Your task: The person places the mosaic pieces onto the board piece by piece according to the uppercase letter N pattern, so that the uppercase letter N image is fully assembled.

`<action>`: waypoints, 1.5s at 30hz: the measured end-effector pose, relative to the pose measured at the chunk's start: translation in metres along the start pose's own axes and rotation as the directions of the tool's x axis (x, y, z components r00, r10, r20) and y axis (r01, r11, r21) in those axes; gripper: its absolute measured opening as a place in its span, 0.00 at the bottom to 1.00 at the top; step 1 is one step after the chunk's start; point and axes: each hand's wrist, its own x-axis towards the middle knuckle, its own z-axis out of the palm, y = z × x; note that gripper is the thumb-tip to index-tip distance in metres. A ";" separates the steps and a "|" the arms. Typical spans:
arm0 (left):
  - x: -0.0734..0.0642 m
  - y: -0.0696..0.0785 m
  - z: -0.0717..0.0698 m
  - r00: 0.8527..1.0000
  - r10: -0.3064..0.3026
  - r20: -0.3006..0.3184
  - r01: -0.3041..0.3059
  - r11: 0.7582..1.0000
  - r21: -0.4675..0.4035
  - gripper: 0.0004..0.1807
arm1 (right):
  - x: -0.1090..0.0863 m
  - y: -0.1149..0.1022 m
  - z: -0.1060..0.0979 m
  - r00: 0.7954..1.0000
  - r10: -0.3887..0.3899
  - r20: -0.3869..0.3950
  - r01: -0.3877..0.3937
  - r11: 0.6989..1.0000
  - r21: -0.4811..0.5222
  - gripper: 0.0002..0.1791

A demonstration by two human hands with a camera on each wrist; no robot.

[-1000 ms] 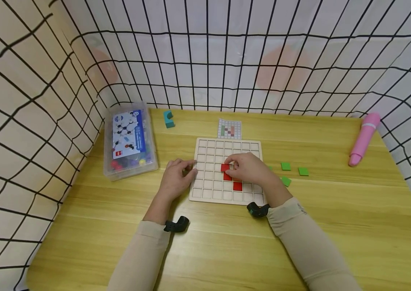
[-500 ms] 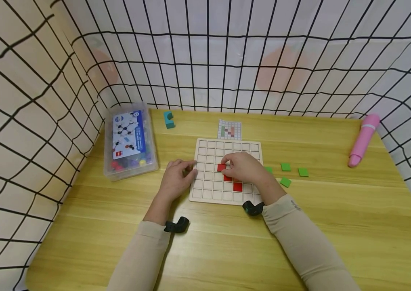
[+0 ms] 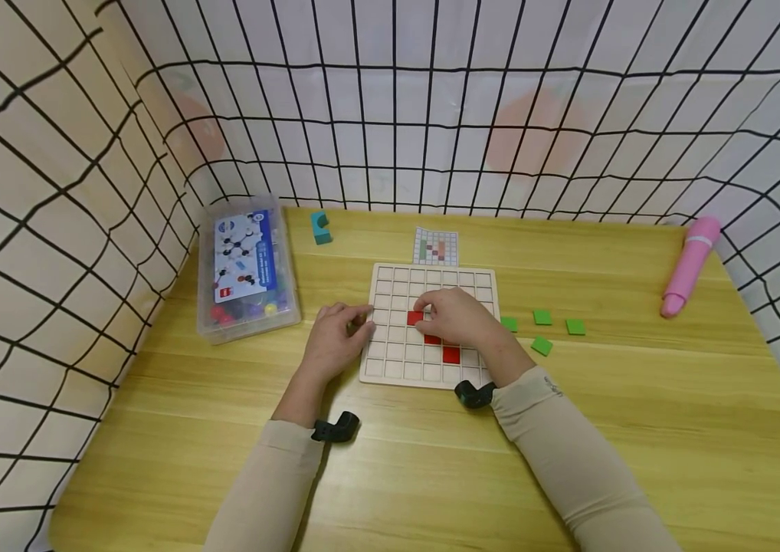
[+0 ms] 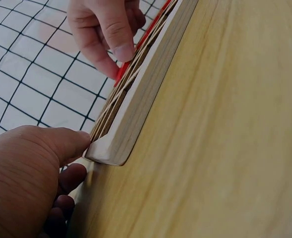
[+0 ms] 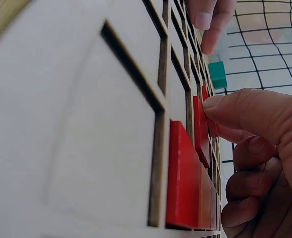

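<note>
My right hand is over the wooden grid board and pinches a red square tile between thumb and index finger, low at a cell left of centre. Two more red tiles lie in the board diagonally below it, one partly under the hand and one fully visible, a red tile. The right wrist view shows an orange tile beyond the nearest red one. My left hand touches the board's left edge with thumb and index fingertips, the other fingers bent beside it.
Several green tiles lie right of the board. A printed pattern card sits against its far edge. Farther out are a clear plastic box, a teal block and a pink tube. Black wire mesh encloses the sides.
My right hand has slid left across the board with the red tile, from over the middle to a cell farther left. My left hand has stayed at the board's edge.
</note>
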 end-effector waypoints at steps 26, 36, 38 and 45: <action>-0.002 0.002 0.000 1.000 0.012 0.003 -0.012 1.000 0.005 0.18 | -0.046 0.040 -0.019 0.993 0.095 -0.075 -0.082 0.982 0.168 0.23; -0.001 0.000 0.000 1.000 0.013 0.004 -0.013 1.000 0.008 0.18 | -0.068 0.079 -0.029 0.985 0.149 -0.088 -0.132 0.975 0.182 0.28; 0.000 0.000 0.000 1.000 0.010 0.005 -0.010 1.000 0.008 0.18 | -0.071 0.088 -0.030 0.984 0.149 -0.094 -0.128 0.972 0.195 0.29; -0.001 0.001 0.000 1.000 0.005 0.000 -0.005 1.000 0.000 0.18 | -0.079 0.114 -0.033 0.986 0.150 -0.075 -0.129 0.963 0.235 0.30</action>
